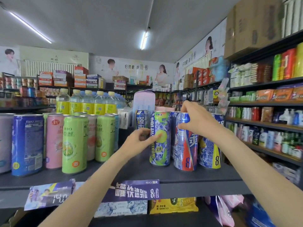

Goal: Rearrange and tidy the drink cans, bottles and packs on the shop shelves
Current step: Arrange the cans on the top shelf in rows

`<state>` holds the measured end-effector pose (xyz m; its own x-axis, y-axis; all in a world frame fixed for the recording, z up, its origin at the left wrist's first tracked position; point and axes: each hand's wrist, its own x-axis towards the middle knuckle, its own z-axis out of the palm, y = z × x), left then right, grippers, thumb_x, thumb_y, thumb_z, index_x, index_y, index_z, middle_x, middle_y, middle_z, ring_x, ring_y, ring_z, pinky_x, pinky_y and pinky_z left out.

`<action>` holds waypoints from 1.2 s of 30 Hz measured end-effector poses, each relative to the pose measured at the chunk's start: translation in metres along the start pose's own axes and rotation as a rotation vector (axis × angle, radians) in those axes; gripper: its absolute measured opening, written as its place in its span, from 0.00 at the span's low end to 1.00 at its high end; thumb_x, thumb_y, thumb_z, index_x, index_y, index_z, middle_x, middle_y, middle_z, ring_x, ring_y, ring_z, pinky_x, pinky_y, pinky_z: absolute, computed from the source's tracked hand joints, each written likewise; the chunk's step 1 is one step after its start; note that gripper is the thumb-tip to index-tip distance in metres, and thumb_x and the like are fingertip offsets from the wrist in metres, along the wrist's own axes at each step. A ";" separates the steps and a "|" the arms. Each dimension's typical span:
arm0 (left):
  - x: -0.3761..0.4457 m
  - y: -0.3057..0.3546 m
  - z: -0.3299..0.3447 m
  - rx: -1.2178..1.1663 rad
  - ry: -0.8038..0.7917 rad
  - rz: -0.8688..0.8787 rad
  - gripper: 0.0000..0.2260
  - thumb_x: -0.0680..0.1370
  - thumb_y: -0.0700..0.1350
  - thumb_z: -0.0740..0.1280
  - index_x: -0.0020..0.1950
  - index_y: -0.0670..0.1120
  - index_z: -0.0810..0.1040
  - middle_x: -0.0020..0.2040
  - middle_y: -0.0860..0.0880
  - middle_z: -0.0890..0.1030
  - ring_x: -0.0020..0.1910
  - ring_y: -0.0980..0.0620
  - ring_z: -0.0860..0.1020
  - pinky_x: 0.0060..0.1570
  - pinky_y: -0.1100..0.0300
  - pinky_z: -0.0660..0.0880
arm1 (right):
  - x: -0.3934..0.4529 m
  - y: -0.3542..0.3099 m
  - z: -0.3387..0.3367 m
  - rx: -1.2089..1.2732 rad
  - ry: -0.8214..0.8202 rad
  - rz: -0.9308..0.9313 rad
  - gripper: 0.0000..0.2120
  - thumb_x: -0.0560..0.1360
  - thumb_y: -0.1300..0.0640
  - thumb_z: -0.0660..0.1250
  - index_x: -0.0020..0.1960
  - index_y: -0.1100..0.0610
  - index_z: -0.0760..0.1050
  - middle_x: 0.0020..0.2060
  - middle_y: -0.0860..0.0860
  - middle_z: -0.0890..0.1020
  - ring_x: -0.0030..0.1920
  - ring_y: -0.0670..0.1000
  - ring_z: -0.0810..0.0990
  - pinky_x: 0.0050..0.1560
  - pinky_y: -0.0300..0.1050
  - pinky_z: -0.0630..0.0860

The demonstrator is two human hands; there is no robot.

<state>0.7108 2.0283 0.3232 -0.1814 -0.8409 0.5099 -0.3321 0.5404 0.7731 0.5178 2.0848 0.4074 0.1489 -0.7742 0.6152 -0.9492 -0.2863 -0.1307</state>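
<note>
On the dark shelf (114, 176) stand tall drink cans. My right hand (196, 120) grips the top of a blue and red can (186, 149) from above. Beside it on the left stands a blue and green can (160, 145), and my left hand (139, 138) touches its left side with fingers partly curled. A blue and yellow can (209, 153) stands to the right, with more blue cans (141, 118) behind. At the shelf's left end is a group of green (74, 145), pink (54, 141) and blue (27, 145) cans.
Water bottles with yellow labels (86, 104) stand behind the left cans. A pale purple carton (144, 99) rises behind the blue cans. Price tags (134, 190) hang on the shelf front, packs (172, 205) lie below. A stocked shelf unit (265, 104) runs along the right.
</note>
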 end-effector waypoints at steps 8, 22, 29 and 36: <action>0.050 -0.016 -0.027 0.196 0.300 0.076 0.31 0.73 0.40 0.71 0.72 0.47 0.60 0.58 0.54 0.70 0.59 0.54 0.70 0.54 0.63 0.66 | 0.034 -0.031 -0.009 -0.067 -0.225 -0.279 0.35 0.69 0.46 0.73 0.71 0.49 0.63 0.68 0.51 0.69 0.67 0.53 0.67 0.64 0.48 0.66; 0.125 -0.081 -0.005 0.384 0.226 0.048 0.53 0.66 0.44 0.77 0.75 0.60 0.40 0.60 0.40 0.75 0.55 0.42 0.77 0.54 0.50 0.75 | 0.064 -0.030 -0.001 -0.159 -0.294 -0.363 0.27 0.66 0.51 0.76 0.62 0.48 0.70 0.59 0.48 0.76 0.51 0.47 0.69 0.50 0.43 0.68; 0.125 -0.085 -0.007 0.347 0.184 0.093 0.56 0.64 0.47 0.78 0.68 0.71 0.33 0.63 0.42 0.73 0.59 0.45 0.75 0.58 0.47 0.74 | 0.064 -0.024 0.000 -0.147 -0.295 -0.347 0.28 0.66 0.50 0.76 0.63 0.46 0.69 0.60 0.48 0.76 0.58 0.50 0.72 0.53 0.44 0.68; 0.108 -0.060 -0.018 0.476 0.047 -0.015 0.51 0.70 0.40 0.74 0.74 0.58 0.35 0.65 0.42 0.73 0.61 0.44 0.75 0.59 0.49 0.73 | 0.049 -0.026 0.010 -0.292 -0.252 -0.343 0.41 0.65 0.49 0.77 0.71 0.48 0.58 0.66 0.45 0.68 0.65 0.50 0.68 0.53 0.47 0.71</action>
<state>0.7280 1.9052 0.3385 -0.1348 -0.8404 0.5250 -0.7231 0.4456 0.5277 0.5522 2.0484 0.4328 0.4935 -0.7855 0.3736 -0.8664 -0.4059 0.2910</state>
